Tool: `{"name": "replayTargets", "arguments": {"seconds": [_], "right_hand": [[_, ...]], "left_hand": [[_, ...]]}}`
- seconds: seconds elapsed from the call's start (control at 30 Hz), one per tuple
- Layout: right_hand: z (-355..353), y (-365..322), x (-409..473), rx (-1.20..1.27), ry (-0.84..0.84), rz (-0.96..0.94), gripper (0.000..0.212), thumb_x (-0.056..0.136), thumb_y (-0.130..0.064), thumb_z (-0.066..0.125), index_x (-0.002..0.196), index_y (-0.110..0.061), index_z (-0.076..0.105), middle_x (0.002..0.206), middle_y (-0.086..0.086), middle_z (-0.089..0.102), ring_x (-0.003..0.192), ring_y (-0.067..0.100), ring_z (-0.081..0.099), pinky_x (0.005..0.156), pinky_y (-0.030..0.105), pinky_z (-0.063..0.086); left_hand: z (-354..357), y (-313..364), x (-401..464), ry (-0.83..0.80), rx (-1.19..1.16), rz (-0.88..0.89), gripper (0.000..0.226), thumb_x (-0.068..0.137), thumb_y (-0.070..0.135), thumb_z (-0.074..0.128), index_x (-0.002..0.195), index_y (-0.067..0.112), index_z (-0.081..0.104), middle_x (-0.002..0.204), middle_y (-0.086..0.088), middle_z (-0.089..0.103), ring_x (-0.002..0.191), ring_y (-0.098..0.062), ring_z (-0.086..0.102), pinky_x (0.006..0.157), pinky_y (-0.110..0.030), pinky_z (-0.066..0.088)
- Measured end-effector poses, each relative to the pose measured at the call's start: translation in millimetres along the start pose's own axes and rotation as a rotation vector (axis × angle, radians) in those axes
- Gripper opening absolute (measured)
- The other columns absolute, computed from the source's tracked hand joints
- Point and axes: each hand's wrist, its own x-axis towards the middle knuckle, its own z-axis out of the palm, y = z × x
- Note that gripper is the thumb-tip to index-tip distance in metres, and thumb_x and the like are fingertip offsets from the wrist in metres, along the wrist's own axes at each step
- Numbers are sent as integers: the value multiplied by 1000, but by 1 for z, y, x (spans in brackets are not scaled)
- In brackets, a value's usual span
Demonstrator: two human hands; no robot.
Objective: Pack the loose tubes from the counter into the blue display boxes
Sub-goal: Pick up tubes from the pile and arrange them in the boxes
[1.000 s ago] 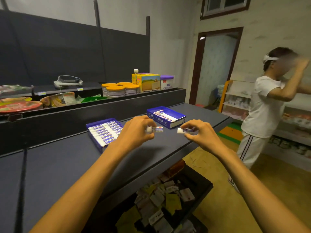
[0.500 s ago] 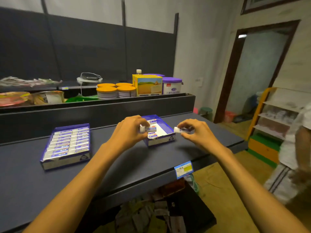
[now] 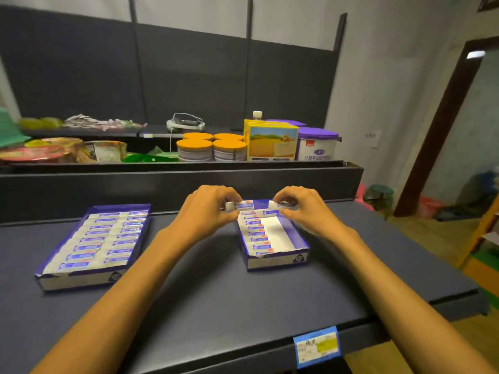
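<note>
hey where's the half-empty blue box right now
In the head view, the half-empty blue box sits right of centre on the dark counter, under both hands, with the full blue box to its left.

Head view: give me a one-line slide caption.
Left hand and right hand each pinch a tube over the half-filled blue box; full box sits left.

Each hand's fingers (image 3: 286, 197) pinch a tube (image 3: 244, 205) above the half-filled box (image 3: 275, 259) (right column bare).
</note>
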Motion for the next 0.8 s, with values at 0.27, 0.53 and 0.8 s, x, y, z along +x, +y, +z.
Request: {"name": "replayTargets", "arguments": {"seconds": [0.27,0.53,0.8], "right_hand": [[18,8,40,-144,-203,-40,21,87,-15,70,105,-24,65,114,-3,65,102,11,57,85,28,51],[16,16,56,-191,-351,-124,21,84,-13,72,100,-24,66,109,-3,65,98,11,60,81,24,51],[22,22,56,-159,-390,-156,21,84,-17,73,101,-24,62,110,-2,64,98,13,60,82,27,53]], "left_hand": [[-4,-5,4,-10,-7,-35,30,83,30,73,111,23,66,102,5,69,86,-9,62,75,-30,58],[7,1,12,-65,-32,-68,29,83,30,73,110,21,66,104,2,70,92,-11,65,79,-30,58],[17,4,14,-45,-39,-131,29,83,29,73,110,20,67,105,2,70,89,-8,64,75,-23,56]]}}
